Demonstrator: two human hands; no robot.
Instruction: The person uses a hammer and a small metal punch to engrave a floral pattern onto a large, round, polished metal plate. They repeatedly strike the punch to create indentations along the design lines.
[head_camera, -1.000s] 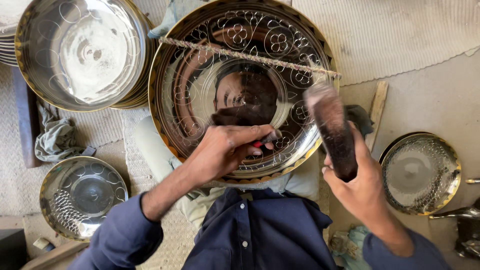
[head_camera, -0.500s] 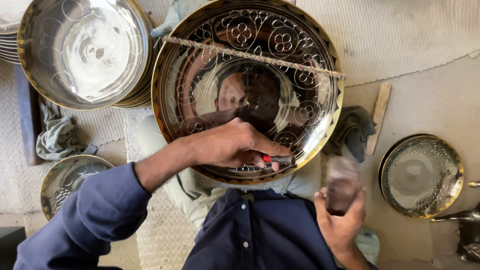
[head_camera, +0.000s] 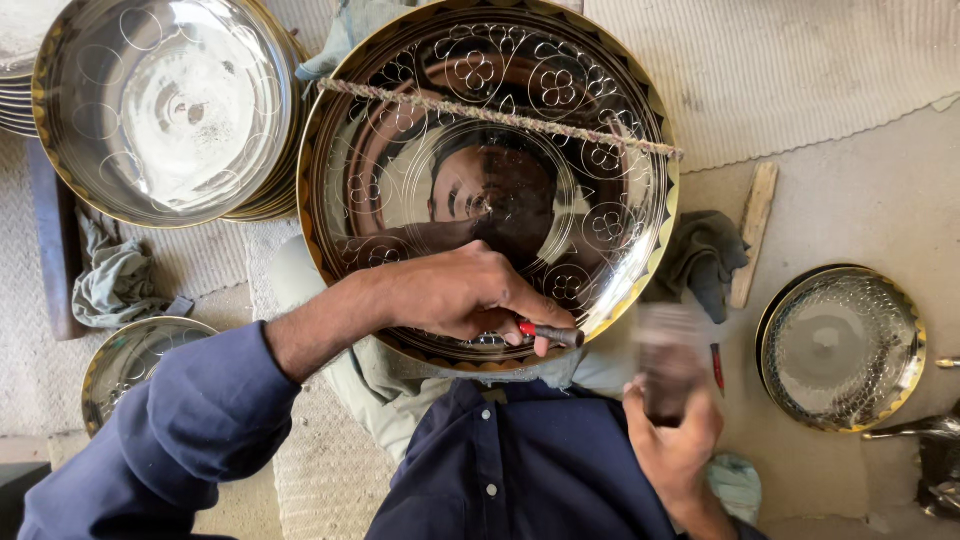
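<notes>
The left hand (head_camera: 455, 295) pinches a red-handled punch (head_camera: 548, 334) against the big brass tray (head_camera: 640, 140) on the lap; the right hand (head_camera: 672, 440), nearer, clutches a blurred mallet (head_camera: 668, 360). That tray looks stiff, slick, rim-held.

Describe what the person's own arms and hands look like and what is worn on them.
Both hands are bare, with no gloves, and no rings or watch show. The left hand comes out of a long dark navy sleeve that is pushed up, leaving the forearm uncovered. The right hand shows only to the wrist at the frame's lower edge, so its sleeve cannot be seen. The navy shirt has light buttons.
</notes>
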